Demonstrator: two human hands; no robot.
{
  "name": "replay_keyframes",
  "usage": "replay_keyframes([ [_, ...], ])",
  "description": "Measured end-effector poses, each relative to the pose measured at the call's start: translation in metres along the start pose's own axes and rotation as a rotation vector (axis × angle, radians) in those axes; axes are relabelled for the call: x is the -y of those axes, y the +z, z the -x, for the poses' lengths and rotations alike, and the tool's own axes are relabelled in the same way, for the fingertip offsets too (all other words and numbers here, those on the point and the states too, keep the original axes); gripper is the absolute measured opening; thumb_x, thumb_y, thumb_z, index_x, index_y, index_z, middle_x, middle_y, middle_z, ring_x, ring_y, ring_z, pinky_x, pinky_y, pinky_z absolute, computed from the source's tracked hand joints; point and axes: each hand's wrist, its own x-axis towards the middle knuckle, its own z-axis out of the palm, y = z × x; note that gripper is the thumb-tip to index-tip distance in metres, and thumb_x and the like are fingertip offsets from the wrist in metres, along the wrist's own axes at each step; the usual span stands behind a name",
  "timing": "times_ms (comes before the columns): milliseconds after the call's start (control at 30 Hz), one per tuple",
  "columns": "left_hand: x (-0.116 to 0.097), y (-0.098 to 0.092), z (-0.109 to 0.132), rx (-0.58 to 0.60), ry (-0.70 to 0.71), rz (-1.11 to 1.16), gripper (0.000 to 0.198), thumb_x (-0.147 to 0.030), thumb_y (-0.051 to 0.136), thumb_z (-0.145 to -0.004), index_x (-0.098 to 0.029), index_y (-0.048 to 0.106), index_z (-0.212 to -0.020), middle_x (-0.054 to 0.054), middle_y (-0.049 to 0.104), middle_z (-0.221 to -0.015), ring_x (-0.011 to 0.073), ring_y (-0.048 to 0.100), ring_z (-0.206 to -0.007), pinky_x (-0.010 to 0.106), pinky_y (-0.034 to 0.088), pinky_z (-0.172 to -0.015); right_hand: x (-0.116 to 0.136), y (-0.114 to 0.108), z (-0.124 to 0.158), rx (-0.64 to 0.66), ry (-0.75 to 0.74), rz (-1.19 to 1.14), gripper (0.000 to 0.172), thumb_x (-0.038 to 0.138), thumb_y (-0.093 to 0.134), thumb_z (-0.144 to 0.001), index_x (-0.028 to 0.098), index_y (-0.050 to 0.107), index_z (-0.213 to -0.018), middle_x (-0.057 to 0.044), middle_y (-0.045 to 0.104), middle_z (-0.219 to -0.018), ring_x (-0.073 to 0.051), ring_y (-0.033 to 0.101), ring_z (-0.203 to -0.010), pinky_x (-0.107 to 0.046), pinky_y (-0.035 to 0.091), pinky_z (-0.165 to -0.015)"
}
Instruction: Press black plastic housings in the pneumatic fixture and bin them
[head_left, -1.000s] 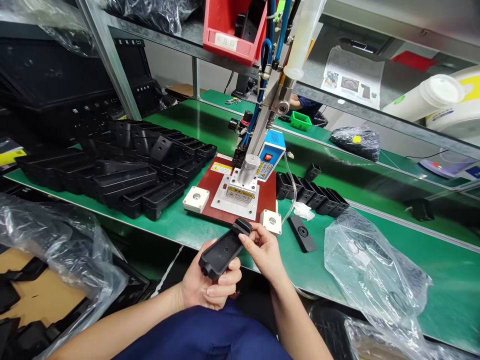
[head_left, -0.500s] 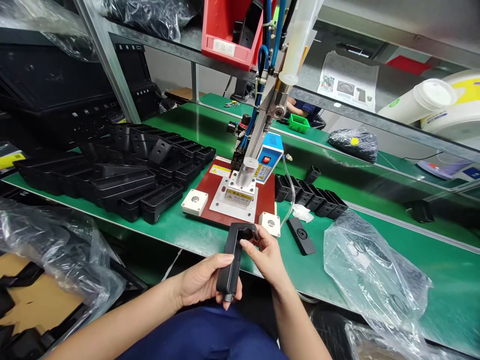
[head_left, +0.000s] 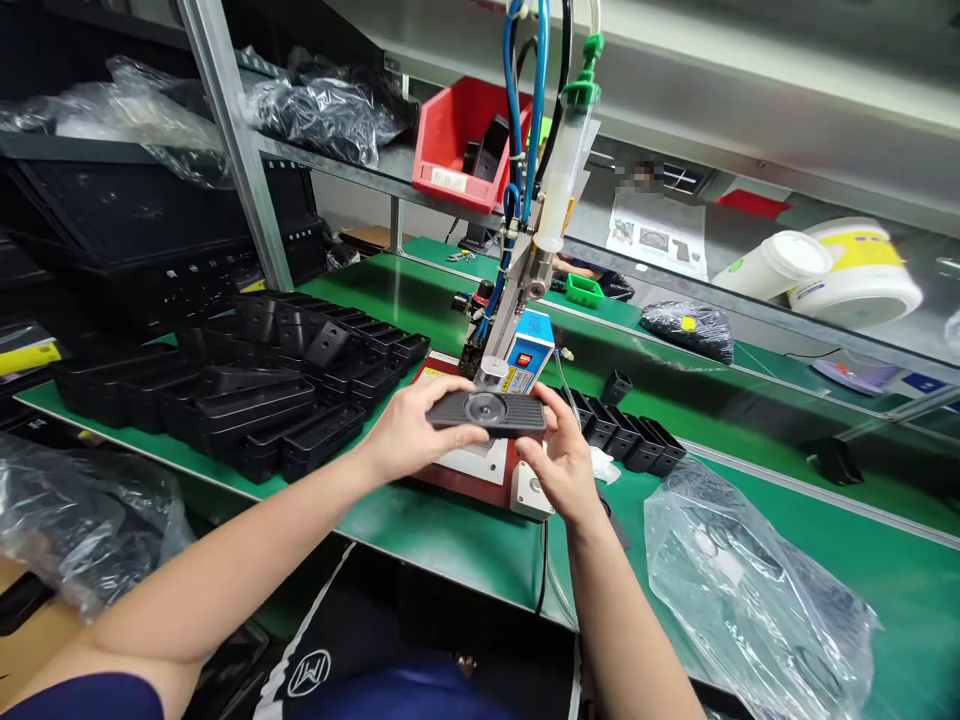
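Note:
A black plastic housing [head_left: 514, 412] with a ribbed face and a round recess is held level between my two hands. My left hand [head_left: 409, 430] is closed on its left end, thumb along the near edge. My right hand [head_left: 564, 460] grips the right end between thumb and fingers. Just behind the housing stands the metal cylinder [head_left: 493, 370] of a bench fixture on a red-brown base [head_left: 459, 485]. The housing hides part of this fixture; whether the two touch, I cannot tell. A white button box [head_left: 529, 490] sits beside my right wrist.
Many black housings [head_left: 255, 410] are piled at left. A row of black parts [head_left: 626, 435] and a clear plastic bag [head_left: 750, 580] lie at right. A syringe [head_left: 561, 180] and blue hoses [head_left: 534, 120] rise above the fixture. A red bin [head_left: 469, 150] sits on the shelf.
Both hands have raised the housing toward the fixture and turned it from upright to crosswise, its round-recessed face now showing. My view has tilted upward.

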Motion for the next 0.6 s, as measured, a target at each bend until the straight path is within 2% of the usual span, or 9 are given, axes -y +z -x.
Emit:
replay_keyframes([
  [133, 0.015, 0.004, -0.053, -0.098, 0.140, -0.054, 0.050, -0.050, 0.068, -0.076, -0.015, 0.062, -0.112, 0.009, 0.065, -0.110, 0.0225, 0.060, -0.102, 0.033, 0.044, -0.093, -0.009, -0.006, -0.042, -0.068, -0.070, 0.048, 0.052, 0.041, 0.063, -0.086, 0.029, 0.046, -0.134, -0.006, 0.061, -0.117, -0.023, 0.058, -0.105, -0.039, 0.047, -0.092],
  [233, 0.032, 0.013, -0.075, -0.146, 0.118, -0.044, 0.051, -0.052, 0.068, -0.076, -0.014, 0.063, -0.109, 0.010, 0.064, -0.110, 0.0226, 0.060, -0.102, 0.032, 0.044, -0.090, -0.022, -0.007, -0.061, -0.093, -0.047, 0.064, 0.050, 0.044, 0.061, -0.085, 0.026, 0.048, -0.130, -0.005, 0.063, -0.107, -0.020, 0.060, -0.095, -0.035, 0.049, -0.083],
  [367, 0.053, 0.023, -0.080, -0.120, 0.043, 0.039, 0.042, -0.053, 0.052, -0.088, -0.015, 0.065, -0.102, 0.007, 0.068, -0.099, 0.0191, 0.063, -0.089, 0.028, 0.046, -0.079, -0.038, -0.003, -0.060, -0.077, 0.046, 0.060, 0.041, 0.045, 0.058, -0.086, 0.025, 0.052, -0.121, -0.002, 0.065, -0.094, -0.017, 0.061, -0.083, -0.031, 0.050, -0.076],
  [467, 0.059, 0.027, -0.076, -0.171, 0.054, 0.062, 0.042, -0.051, 0.042, -0.093, -0.017, 0.065, -0.102, 0.006, 0.068, -0.099, 0.0177, 0.062, -0.089, 0.027, 0.047, -0.077, -0.045, 0.001, -0.053, -0.108, 0.050, 0.053, 0.038, 0.045, 0.058, -0.086, 0.026, 0.052, -0.119, -0.003, 0.065, -0.100, -0.017, 0.062, -0.086, -0.030, 0.051, -0.074],
  [600, 0.056, 0.029, -0.072, -0.238, 0.097, 0.054, 0.036, -0.047, 0.046, -0.092, -0.019, 0.065, -0.102, 0.006, 0.066, -0.103, 0.0174, 0.061, -0.094, 0.027, 0.048, -0.079, -0.046, 0.002, -0.052, -0.123, 0.016, 0.087, 0.036, 0.044, 0.059, -0.086, 0.027, 0.054, -0.117, -0.005, 0.062, -0.112, -0.018, 0.062, -0.091, -0.029, 0.052, -0.073],
])
